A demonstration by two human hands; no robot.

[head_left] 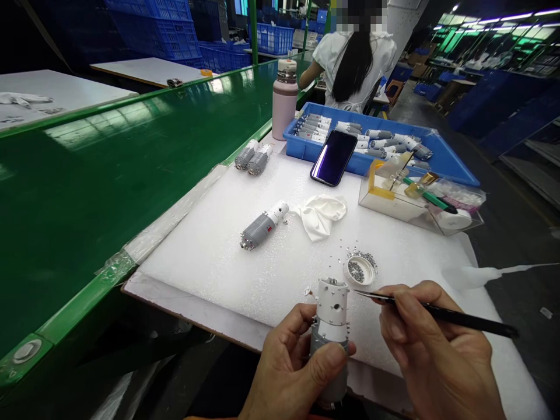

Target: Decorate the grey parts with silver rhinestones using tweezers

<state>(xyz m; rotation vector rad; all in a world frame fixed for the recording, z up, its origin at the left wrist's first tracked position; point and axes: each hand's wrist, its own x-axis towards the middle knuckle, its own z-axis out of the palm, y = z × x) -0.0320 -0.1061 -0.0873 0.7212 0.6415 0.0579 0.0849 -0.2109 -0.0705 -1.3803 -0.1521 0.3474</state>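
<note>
At twelve o'clock a co-worker [352, 64] in a white top works with their back to me, beyond a blue plastic tray [380, 125] packed with grey cylindrical units. A smartphone [333, 157] rests against the tray's rim, a pink bottle [284, 96] stands at eleven, a clear acrylic box [420, 201] sits at two, and a green bench [109, 175] runs along nine o'clock.

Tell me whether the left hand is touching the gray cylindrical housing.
Touching: the head view shows the left hand gripping the gray cylindrical housing, its thumb pressed across the front.
</note>
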